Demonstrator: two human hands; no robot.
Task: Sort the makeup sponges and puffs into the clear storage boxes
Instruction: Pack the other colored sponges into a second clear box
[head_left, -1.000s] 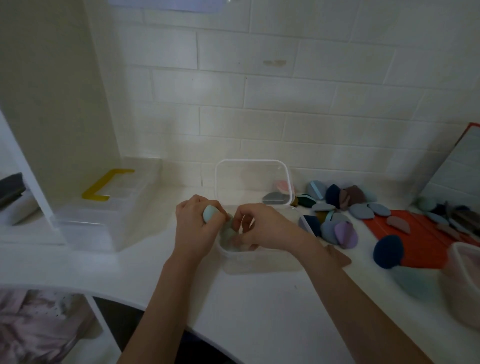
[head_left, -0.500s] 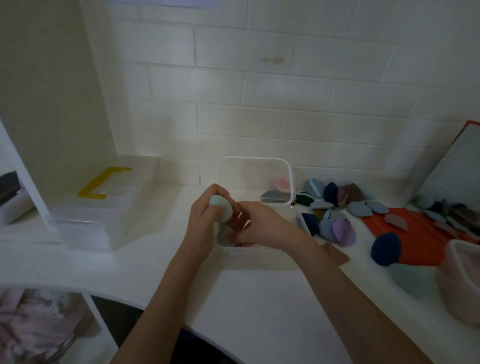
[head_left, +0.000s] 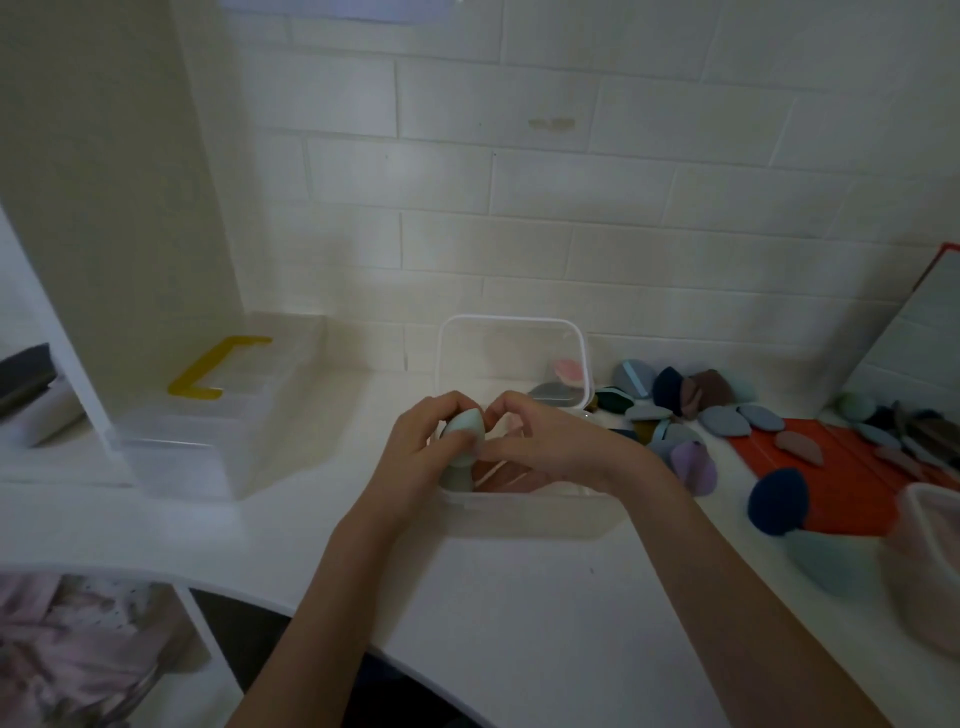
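Note:
A clear storage box (head_left: 524, 512) stands on the white counter right in front of me, its hinged lid (head_left: 511, 358) raised behind it. My left hand (head_left: 415, 457) is closed around a pale mint egg-shaped sponge (head_left: 465, 426) at the box's left rim. A second mint sponge (head_left: 457, 475) stands in the box just below it. My right hand (head_left: 550, 441) reaches into the box, fingertips touching the held sponge; whether it grips anything is hidden. A heap of puffs (head_left: 675, 415) in blue, navy, brown and lilac lies to the right.
A larger clear box with a yellow handle (head_left: 218, 374) sits at the left against a white panel. At the right lie a red mat (head_left: 831, 467) with more puffs, a navy puff (head_left: 776, 499), a teal one (head_left: 826, 561) and another clear container (head_left: 930, 561). A mirror (head_left: 919, 348) leans on the wall.
My left hand has lifted the mint sponge a little and shifted right, over the box's left rim. The right hand's fingers have come up to meet it.

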